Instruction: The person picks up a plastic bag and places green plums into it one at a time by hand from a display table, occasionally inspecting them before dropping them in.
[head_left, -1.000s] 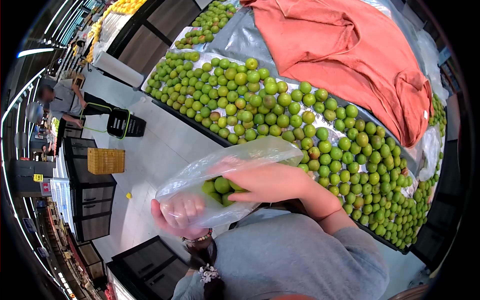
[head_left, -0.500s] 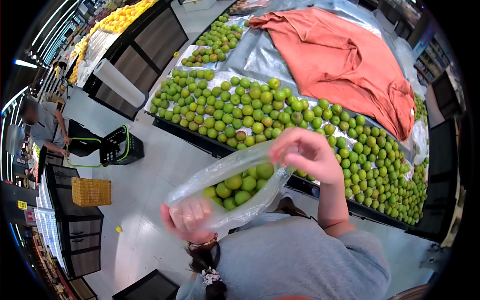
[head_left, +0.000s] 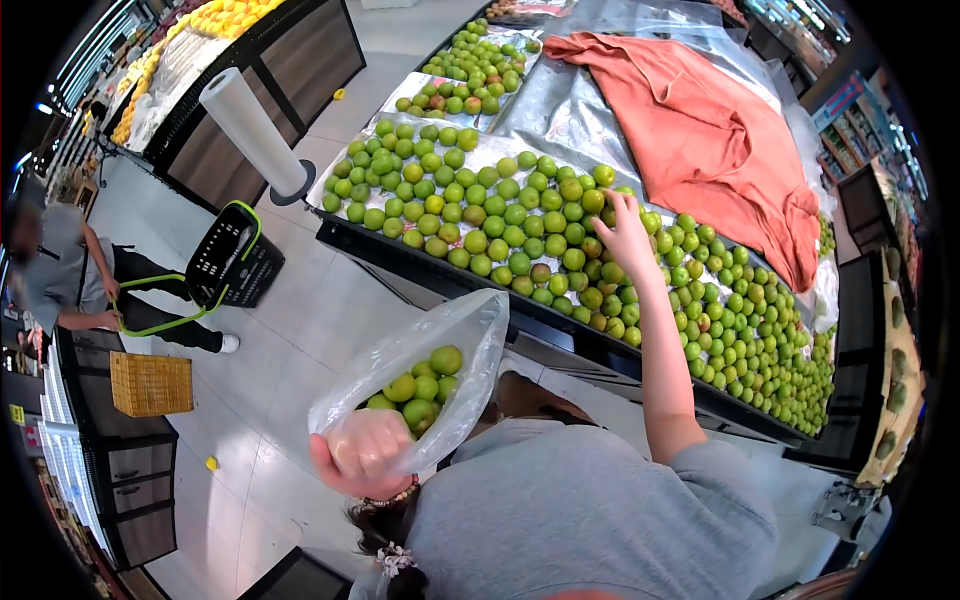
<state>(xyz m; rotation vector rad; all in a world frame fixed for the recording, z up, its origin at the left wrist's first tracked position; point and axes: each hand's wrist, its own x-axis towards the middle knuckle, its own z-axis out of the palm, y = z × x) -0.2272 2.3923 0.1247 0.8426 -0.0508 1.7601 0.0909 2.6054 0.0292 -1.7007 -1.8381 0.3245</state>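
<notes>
My left hand (head_left: pixel 365 450) is closed on the rim of a clear plastic bag (head_left: pixel 480 335), which hangs with its mouth gaping. Several round green fruits (head_left: pixel 420 385) lie inside the bag. Stretched over the display, my right hand (head_left: pixel 624 237) has its fingers apart among the loose green fruits (head_left: pixel 515 215). Its fingertips are at the fruits near the cloth's left edge, and I see none held between them. Some of the fruits have brownish or yellowish patches.
A coral-red cloth (head_left: pixel 700 140) covers the back of the fruit stand. A plastic-bag roll (head_left: pixel 250 130) stands at its left corner. At left, a person (head_left: pixel 75 265) holds the green handle of a black basket (head_left: pixel 238 255). A wicker basket (head_left: pixel 150 384) sits nearby.
My right hand has left the bag's mouth and moved up and away onto the loose fruits. The bag, still in my left hand, has narrowed and sagged. The view has shifted slightly.
</notes>
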